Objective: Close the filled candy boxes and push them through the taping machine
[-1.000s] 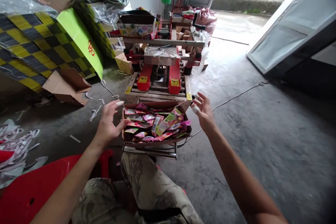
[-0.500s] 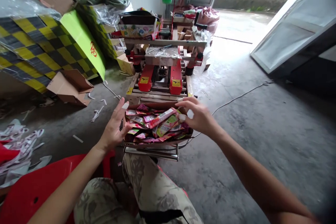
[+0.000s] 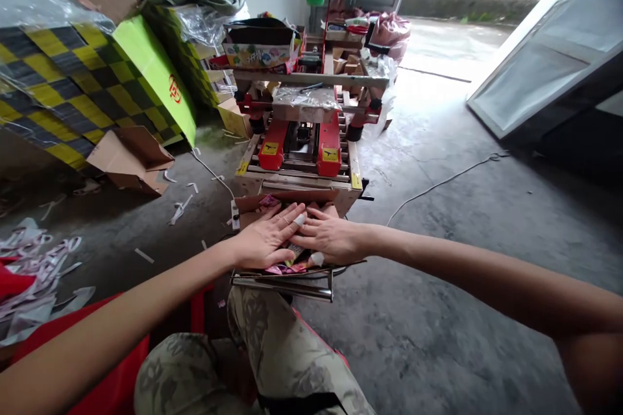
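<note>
A cardboard box (image 3: 316, 196) stands at the near end of the roller conveyor, just beyond my knees. My left hand (image 3: 263, 238) lies flat over its top, fingers stretched toward the middle. From the other side my right hand (image 3: 335, 238) presses down flat, its fingertips meeting those of the left. Brown side flaps are folded inward under the palms. Between and below the hands a few pink and green snack packets (image 3: 281, 269) show; the others are hidden. White wrapping covers some fingertips on both hands.
Past the box stands a red carton-sealing machine (image 3: 329, 157) with rollers. An opened carton (image 3: 131, 159) and white strips litter the floor at left, beside yellow-black taped boxes (image 3: 87, 91). A red stool (image 3: 117, 363) is by my left leg. A cable (image 3: 438, 181) crosses the floor at right.
Both hands have moved inward from the box's sides and now lie flat over its top. The side flaps have come in with them, covering most of the packets.
</note>
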`<state>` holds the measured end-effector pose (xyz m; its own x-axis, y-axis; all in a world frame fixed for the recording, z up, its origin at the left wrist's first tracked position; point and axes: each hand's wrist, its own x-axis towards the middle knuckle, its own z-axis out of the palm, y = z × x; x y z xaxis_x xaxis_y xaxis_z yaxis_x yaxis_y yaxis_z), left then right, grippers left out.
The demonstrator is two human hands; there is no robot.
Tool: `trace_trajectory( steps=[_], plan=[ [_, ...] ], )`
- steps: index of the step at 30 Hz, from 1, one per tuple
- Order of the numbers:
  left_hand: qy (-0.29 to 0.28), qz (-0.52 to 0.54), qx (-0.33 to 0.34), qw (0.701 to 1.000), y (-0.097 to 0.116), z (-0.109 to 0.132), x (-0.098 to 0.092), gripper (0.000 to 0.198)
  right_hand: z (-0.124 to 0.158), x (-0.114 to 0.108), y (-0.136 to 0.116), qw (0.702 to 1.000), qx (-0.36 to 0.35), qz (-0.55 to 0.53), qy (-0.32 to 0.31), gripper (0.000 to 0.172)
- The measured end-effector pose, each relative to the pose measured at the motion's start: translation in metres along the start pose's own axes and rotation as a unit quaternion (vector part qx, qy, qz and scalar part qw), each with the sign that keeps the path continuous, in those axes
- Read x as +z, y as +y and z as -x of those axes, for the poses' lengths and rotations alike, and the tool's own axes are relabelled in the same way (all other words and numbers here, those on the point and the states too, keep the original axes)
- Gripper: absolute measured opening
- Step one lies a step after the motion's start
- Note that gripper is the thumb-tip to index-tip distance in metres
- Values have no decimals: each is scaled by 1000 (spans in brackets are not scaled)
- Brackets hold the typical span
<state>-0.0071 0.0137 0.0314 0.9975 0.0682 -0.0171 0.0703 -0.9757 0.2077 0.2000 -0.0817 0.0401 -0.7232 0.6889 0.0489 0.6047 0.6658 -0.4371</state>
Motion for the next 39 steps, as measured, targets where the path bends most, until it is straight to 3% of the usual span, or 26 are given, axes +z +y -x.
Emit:
trace_trajectory(
  steps=[2, 5, 8, 10, 13, 15, 17, 19, 24, 28, 30, 32, 35, 37, 39],
  plan=[
    [-1, -4, -27, 1000, 0, -6, 18, 79, -7, 16, 2, 999, 19, 28, -19, 58],
    [0, -6, -57, 998, -3, -11, 32, 80, -10, 36, 7, 999, 51, 10, 14, 62],
    [-39, 24, -68, 997, -7, -14, 25, 78, -9, 35, 18, 995, 82, -61, -11, 69],
    [-95, 74, -78, 990, -8, -15, 13, 81, -8, 24, 27, 981, 89, -146, -92, 80],
    [-181, 174, -87, 964, -9, -14, -2, 98, -8, 6, 30, 936, 53, -280, -204, 109],
    [-204, 218, -84, 951, -8, -12, -5, 108, -9, 2, 23, 931, 38, -279, -232, 128],
    [-199, 232, -81, 949, -9, -10, -3, 112, -11, 1, 13, 948, 48, -216, -228, 137],
    [-199, 250, -84, 944, -11, -9, -2, 115, -11, 1, 7, 959, 64, -179, -210, 130],
    [-242, 339, -86, 905, -17, -9, -10, 112, -9, -6, 25, 947, 26, -283, -149, 70],
    [-149, 326, -114, 926, -13, -5, -8, 85, -1, -4, 33, 964, 18, -256, -67, 48],
    [-104, 288, -103, 946, -14, -4, 1, 77, 6, 3, 23, 981, 53, -184, 18, 37],
    [-67, 233, -89, 966, -20, -5, 11, 74, 14, 14, 3, 981, 116, -70, 141, 35],
    [-19, 166, -82, 982, -29, -4, 21, 69, 22, 42, -41, 917, 234, 89, 310, 43],
    [-11, 142, -99, 985, -29, -3, 23, 69, 21, 65, -67, 881, 299, 135, 342, 48],
    [-8, 125, -139, 982, -18, -2, 23, 69, 16, 83, -77, 870, 353, 151, 311, 61]
  ],
)
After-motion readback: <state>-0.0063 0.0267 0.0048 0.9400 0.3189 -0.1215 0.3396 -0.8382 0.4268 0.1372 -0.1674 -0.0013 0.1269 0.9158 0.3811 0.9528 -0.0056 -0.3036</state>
